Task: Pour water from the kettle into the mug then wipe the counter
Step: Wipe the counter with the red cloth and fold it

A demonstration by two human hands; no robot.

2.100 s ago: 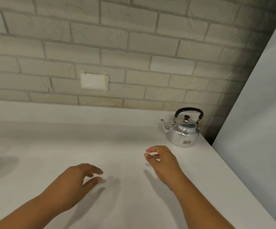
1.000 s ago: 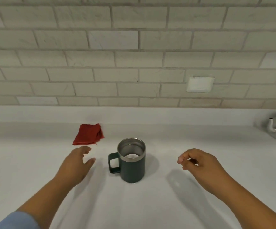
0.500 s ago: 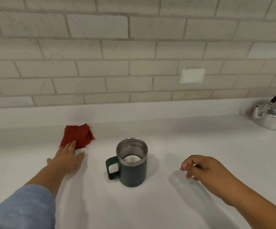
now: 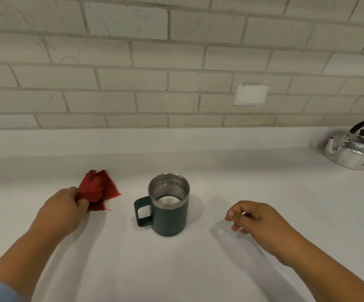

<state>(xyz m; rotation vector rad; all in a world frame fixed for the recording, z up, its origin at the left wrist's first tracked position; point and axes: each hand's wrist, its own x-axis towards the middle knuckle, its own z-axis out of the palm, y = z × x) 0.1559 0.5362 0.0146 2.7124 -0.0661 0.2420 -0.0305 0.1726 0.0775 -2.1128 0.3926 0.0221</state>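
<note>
A dark green mug [image 4: 169, 216] with a steel rim stands upright mid-counter, its handle pointing left and liquid visible inside. To its left my left hand [image 4: 64, 209] pinches the near corner of a crumpled red cloth [image 4: 98, 188], lifting part of it off the white counter [image 4: 198, 269]. My right hand [image 4: 256, 219] hovers to the right of the mug with fingers loosely curled and nothing in them. A silver kettle [image 4: 353, 150] with a black handle sits at the far right, out of either hand's reach and partly cut off by the frame edge.
A brick wall with a white wall plate [image 4: 252, 94] runs behind the counter's raised back ledge. Bare counter lies in front of the mug and between the mug and the kettle.
My view swung from the kettle to the mug and cloth. My left hand reached the red cloth, closed on it and bunched it up. My right hand stayed beside the mug.
</note>
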